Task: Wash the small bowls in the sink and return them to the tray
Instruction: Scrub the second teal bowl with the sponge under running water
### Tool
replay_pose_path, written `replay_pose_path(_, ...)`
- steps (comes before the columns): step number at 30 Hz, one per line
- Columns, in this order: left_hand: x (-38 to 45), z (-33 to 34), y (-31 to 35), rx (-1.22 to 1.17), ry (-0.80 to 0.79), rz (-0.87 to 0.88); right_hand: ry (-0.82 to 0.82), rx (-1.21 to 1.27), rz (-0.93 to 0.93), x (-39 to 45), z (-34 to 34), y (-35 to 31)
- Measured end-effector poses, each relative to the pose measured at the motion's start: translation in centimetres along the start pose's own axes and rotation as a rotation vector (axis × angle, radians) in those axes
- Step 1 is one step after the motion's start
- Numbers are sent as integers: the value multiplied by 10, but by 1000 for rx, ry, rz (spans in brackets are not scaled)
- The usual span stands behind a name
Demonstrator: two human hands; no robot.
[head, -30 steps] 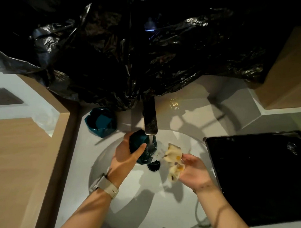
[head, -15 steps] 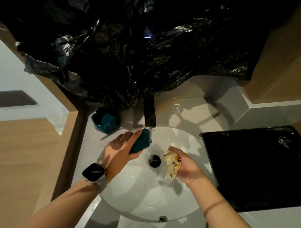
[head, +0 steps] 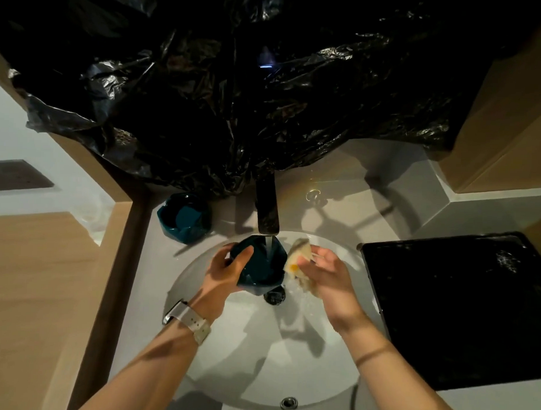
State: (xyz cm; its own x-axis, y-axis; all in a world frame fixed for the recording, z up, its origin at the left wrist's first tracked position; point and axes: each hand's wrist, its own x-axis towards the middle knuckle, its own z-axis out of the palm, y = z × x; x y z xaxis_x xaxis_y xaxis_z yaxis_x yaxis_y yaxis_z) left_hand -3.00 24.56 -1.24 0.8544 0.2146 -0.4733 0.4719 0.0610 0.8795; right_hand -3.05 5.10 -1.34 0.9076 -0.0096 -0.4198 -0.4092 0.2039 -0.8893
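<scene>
Teal and glossy, the small bowl (head: 261,267) sits tilted under the tap (head: 266,209), water running straight into it, above the middle of the sink (head: 220,365). The left hand (head: 227,272) wraps its wall, thumb over the rim and fingers underneath; the right hand (head: 328,276) is closed on a pale sponge (head: 298,259) just beside the bowl's right side. It looks like glazed ceramic: stiff, fairly heavy for its size, slick when wet and likely to chip if it drops onto the basin. A pinch across the rim with support below seems the safest hold.

A second teal bowl (head: 184,217) stands on the bench at the sink's back left edge, near the tap. The black tray (head: 462,306) lies along the bench's right side, with no bowls on it and some wet glints near its far edge. Black plastic sheeting (head: 236,96) hangs low over the back of the bench, down to the tap, so lifting the bowl high would brush it. The path right to the tray looks open, past the right hand. The drain (head: 274,295) sits just below the bowl.
</scene>
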Motion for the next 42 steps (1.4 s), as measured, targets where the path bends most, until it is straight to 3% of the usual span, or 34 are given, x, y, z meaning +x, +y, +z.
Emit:
replay_pose_path(6, 9, 13, -1, -83, -55, -54, 119, -250, -178, 38, 31, 6)
replay_pose_path(10, 11, 13, -2, 0, -93, 17, 86, -550, -382, 38, 38, 13)
replay_pose_path(16, 8, 11, -7, 24, -120, -13, -1, -726, -575, 47, 37, 7)
replay_pose_path(21, 9, 6, -11, 83, -40, -1, 121, -888, -389, 42, 20, 29)
replay_pose_path(25, 0, 11, -21, 65, -58, -51, 133, -882, -424, 42, 24, 29)
replay_pose_path(27, -4, 15, -20, 3, -59, -70, 64, -856, -476, 46, 29, 23)
replay_pose_path(32, 3, 22, -9, -32, 63, 0, 147, -1042, -418, 37, 27, 23)
replay_pose_path(37, 5, 26, -14, 34, 95, -10, -34, -1016, -190, 41, 23, 32)
replay_pose_path(40, 3, 24, -19, 6, 80, -42, -155, -1051, -204, 54, 26, 17)
replay_pose_path(42, 2, 23, -21, -20, 84, -50, -151, -1112, -196, 62, 26, 13)
